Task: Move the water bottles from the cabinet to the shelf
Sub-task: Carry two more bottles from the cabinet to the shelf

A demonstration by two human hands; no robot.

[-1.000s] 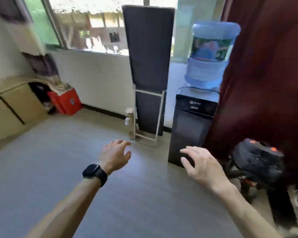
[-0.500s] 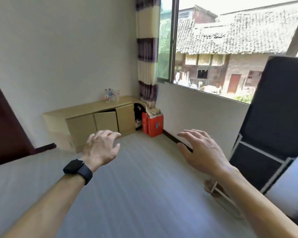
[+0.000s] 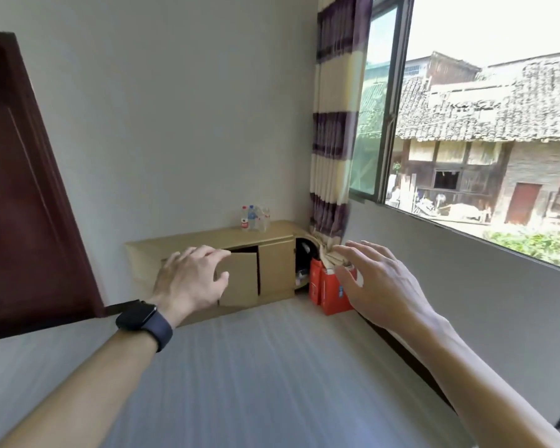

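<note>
Hands empty, bottles parked on far cabinet top

Dark red-brown wooden door [image 3: 20, 189] at far left; left hand [image 3: 188, 279], black smartwatch [image 3: 143, 321] on its wrist, raised palm-down, fingers loosely spread and a bit bent, gripping nothing; probably held out in front because nothing is picked up yet; behind it low light-wood cabinet [image 3: 276, 270] against white wall, one door ajar; small clear plastic water bottles [image 3: 254, 218], one red-labelled, stand upright in a tight cluster on cabinet top toward its right end, well apart from both hands; count too small to tell; red cardboard boxes [image 3: 327, 292] on floor just beside cabinet's right end, under purple-and-cream striped curtain [image 3: 337, 124], likely just stored there; right hand [image 3: 379, 282] spread too, palm-down, empty; shelf not in view; judged step: approach cabinet for a first grab.
</note>
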